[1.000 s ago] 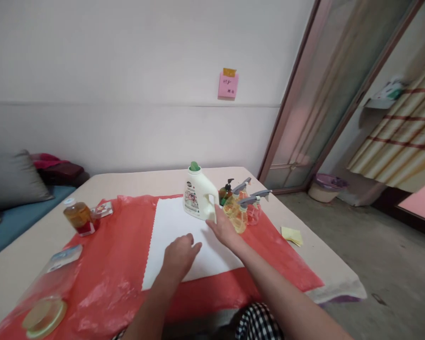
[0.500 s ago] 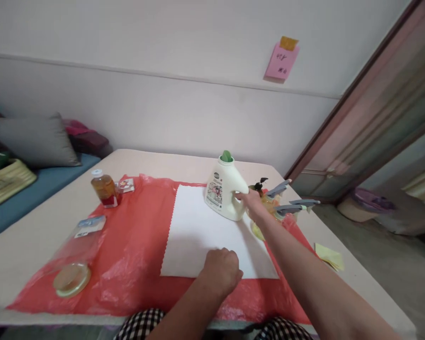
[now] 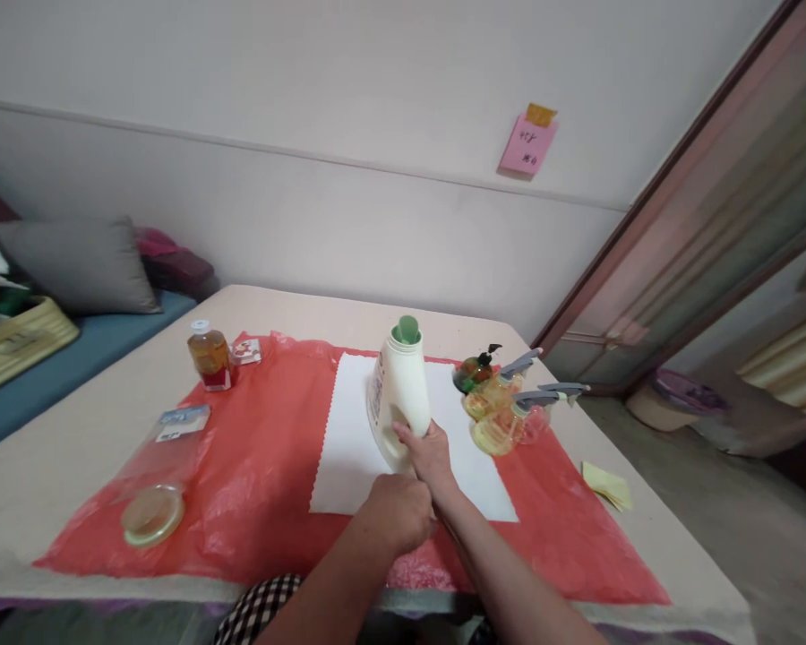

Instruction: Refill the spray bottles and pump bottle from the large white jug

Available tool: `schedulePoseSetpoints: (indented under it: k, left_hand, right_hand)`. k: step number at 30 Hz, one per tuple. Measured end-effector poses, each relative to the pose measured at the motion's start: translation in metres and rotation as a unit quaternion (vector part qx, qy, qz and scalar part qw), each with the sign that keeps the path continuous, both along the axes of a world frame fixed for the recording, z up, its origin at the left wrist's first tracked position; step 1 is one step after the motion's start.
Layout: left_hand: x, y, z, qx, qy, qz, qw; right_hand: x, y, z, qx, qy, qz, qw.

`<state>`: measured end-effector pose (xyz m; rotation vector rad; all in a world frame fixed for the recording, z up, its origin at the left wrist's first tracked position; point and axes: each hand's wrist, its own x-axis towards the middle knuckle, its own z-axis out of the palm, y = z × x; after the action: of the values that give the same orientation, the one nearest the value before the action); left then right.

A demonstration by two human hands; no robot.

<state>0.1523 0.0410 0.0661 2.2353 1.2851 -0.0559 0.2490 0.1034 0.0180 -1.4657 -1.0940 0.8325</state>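
Jug (image 3: 401, 376) label (image 3: 377, 390) sharply foreshortened; handle (image 3: 417, 408) partly behind right hand (image 3: 432, 455).

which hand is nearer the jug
Right: the right hand grips the jug. The left hand is on the jug's near side, beside the right hand; whether it touches the jug is unclear.

Pink note (image 3: 527, 145) on wall (image 3: 275, 81), gray cushion (image 3: 81, 269) on blue seat (image 3: 121, 331)
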Motion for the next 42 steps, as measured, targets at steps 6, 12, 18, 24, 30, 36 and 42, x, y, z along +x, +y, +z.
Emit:
schedulePoseSetpoints:
  k: [6,12,18,24,30,36,42]
  left_hand:
    - [-0.012,0.009,0.01,0.012,0.013,0.068,0.998]
    - [-0.019,0.022,0.011,0.031,0.05,0.123,0.991]
    - [-0.027,0.026,0.008,0.017,0.069,0.137,0.988]
    - [-0.027,0.033,0.015,0.036,0.075,0.15,0.985]
    - [-0.025,0.034,0.01,0.047,0.051,0.148,0.987]
    - [-0.023,0.035,0.009,0.037,0.057,0.162,0.985]
    - [0.006,0.026,0.004,0.067,-0.108,0.143,0.982]
  right_hand:
    - [-0.004,0.002,0.0,-0.016,0.041,-0.019,0.999]
    - [-0.018,0.011,0.003,-0.004,0.064,-0.021,0.998]
    - [-0.03,0.02,-0.006,-0.015,0.07,-0.024,0.997]
    - [-0.032,0.021,-0.009,-0.014,0.069,-0.019,0.997]
    - [-0.022,0.011,-0.001,-0.024,0.058,0.022,0.998]
    - [0.009,-0.01,0.004,-0.012,0.038,0.036,0.999]
    - [0.032,-0.04,0.012,0.047,0.059,0.062,0.995]
